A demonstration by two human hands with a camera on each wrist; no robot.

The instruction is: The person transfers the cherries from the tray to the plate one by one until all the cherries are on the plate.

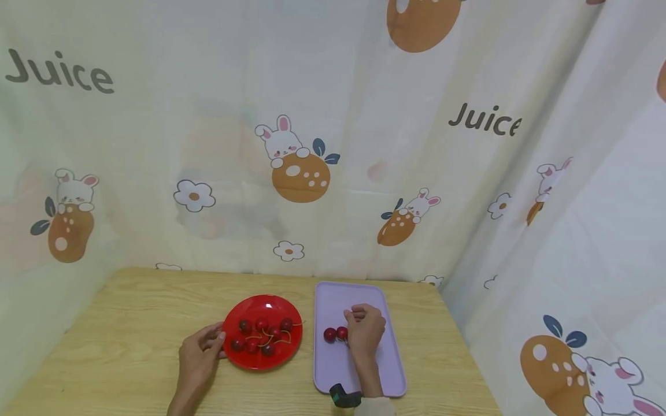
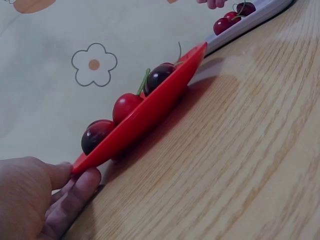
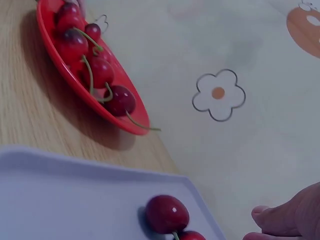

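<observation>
My left hand (image 1: 199, 353) pinches the near-left rim of a round red plate (image 1: 260, 362), thumb on top and fingers below, as the left wrist view shows. On the plate lie several dark red cherries (image 1: 252, 345) with green stems. My right hand (image 1: 366, 330) hovers over a lilac tray (image 1: 333, 297), its fingers loosely bent; nothing shows between thumb (image 3: 270, 217) and fingers. Beside it on the tray sit cherries (image 1: 330, 335), partly hidden by the hand in the head view. Three of these tray cherries (image 2: 222, 26) are seen in the left wrist view.
Plate and tray stand side by side on a light wooden table (image 1: 151, 306), a narrow strip of wood between them. A pale curtain (image 1: 229, 144) printed with rabbits and fruit hangs behind and along the right. A dark strap (image 1: 345, 397) circles my right wrist.
</observation>
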